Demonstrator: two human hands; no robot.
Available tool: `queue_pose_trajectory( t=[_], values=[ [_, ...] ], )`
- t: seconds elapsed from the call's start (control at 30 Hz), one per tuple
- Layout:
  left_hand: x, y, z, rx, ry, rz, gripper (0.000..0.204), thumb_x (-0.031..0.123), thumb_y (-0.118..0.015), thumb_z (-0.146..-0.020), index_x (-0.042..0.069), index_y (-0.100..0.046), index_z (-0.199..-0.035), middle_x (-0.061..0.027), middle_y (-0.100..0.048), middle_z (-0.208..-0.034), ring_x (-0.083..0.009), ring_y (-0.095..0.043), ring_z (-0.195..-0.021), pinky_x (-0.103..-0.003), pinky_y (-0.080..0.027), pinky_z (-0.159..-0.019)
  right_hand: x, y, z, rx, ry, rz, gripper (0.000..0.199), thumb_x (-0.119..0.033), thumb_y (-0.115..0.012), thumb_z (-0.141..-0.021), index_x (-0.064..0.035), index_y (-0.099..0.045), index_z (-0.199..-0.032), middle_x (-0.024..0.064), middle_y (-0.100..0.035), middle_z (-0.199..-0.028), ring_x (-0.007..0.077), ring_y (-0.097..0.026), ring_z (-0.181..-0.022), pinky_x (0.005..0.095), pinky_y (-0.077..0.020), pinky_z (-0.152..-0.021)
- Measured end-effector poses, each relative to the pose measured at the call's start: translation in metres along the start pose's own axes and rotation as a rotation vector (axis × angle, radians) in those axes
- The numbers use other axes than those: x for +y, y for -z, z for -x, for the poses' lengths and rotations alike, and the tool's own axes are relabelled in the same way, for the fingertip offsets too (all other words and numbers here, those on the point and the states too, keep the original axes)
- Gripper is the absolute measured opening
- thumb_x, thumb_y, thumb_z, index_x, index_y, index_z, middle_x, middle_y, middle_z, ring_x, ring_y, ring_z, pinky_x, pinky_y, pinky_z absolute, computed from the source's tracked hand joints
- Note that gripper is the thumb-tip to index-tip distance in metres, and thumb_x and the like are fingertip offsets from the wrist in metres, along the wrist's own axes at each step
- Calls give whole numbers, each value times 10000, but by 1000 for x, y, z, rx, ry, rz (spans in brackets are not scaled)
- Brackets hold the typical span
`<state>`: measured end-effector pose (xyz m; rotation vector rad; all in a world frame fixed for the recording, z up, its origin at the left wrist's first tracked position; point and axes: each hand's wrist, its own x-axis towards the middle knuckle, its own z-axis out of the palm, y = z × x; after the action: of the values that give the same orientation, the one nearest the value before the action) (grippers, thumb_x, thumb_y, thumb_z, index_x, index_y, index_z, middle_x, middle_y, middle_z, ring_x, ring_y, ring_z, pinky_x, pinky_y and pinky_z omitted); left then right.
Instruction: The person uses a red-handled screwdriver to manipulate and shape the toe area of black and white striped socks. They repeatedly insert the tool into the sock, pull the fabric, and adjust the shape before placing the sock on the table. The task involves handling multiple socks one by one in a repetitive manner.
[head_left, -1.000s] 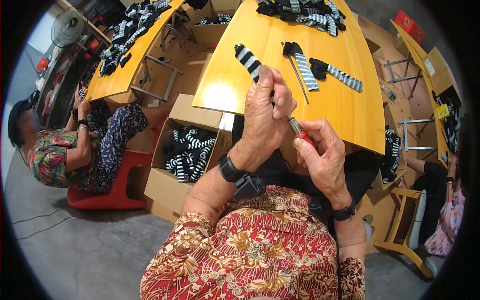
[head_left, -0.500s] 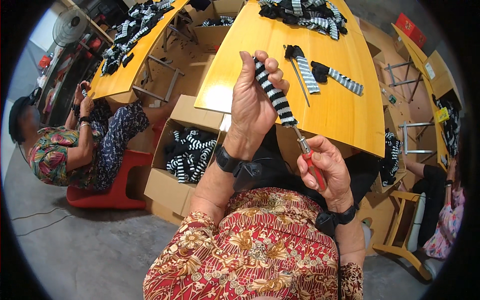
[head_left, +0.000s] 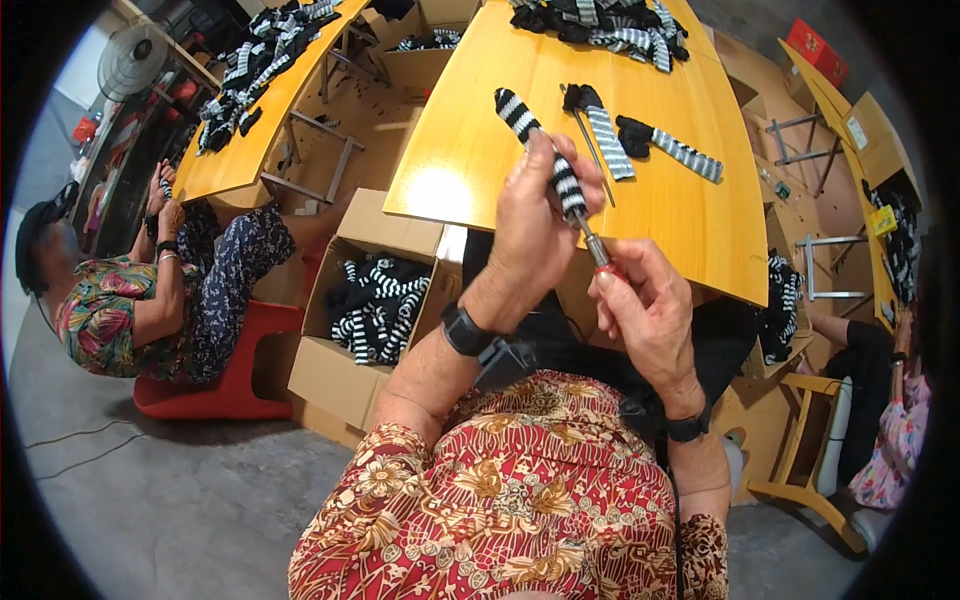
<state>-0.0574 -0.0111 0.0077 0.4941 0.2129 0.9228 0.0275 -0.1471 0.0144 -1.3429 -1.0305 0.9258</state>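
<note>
i see my right hand (head_left: 650, 310) clenched on a red-handled tool (head_left: 598, 252), its tip hidden inside the striped sock (head_left: 548, 150). my left hand (head_left: 535, 220) grasps that sock above the yellow worktop (head_left: 470, 150); beyond lie more socks (head_left: 640, 140).

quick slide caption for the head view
Left hand holds a striped sock on a red-handled tool gripped by the right hand.

Yellow table (head_left: 470, 150), striped socks (head_left: 668, 148), sock pile (head_left: 600, 25)
</note>
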Motion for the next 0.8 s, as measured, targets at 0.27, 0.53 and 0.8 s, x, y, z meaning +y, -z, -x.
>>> queue_pose_trajectory(
  t=[0.27, 0.53, 0.8],
  values=[
    [26, 53, -34, -98, 58, 499, 263, 304, -446, -1021, 53, -519, -999, -41, -597, -905, -153, -615, -797, -296, -529, -733, 1, 22, 33, -37, 13, 334, 251, -5, -572, -868, 6, -581, -1118, 87, -605, -818, 152, -579, -681, 284, -486, -654],
    [24, 64, -33, 28, 57, 515, 289, 299, -427, -1026, 21, -504, -1005, -79, -599, -913, -195, -629, -838, -325, -556, -750, 2, 34, 56, -5, 199, 552, 487, 54, -650, -768, -21, -598, -1246, 143, -652, -996, 230, -650, -851, 306, -508, -766],
    [20, 56, -30, 37, 113, 564, 328, 298, -422, -1026, -14, -526, -1027, -118, -631, -926, -222, -647, -865, -344, -580, -773, 22, 30, 49, 65, 391, 632, 486, 60, -714, -724, -30, -644, -1197, 117, -646, -935, 244, -633, -818, 322, -518, -738]
  ],
)
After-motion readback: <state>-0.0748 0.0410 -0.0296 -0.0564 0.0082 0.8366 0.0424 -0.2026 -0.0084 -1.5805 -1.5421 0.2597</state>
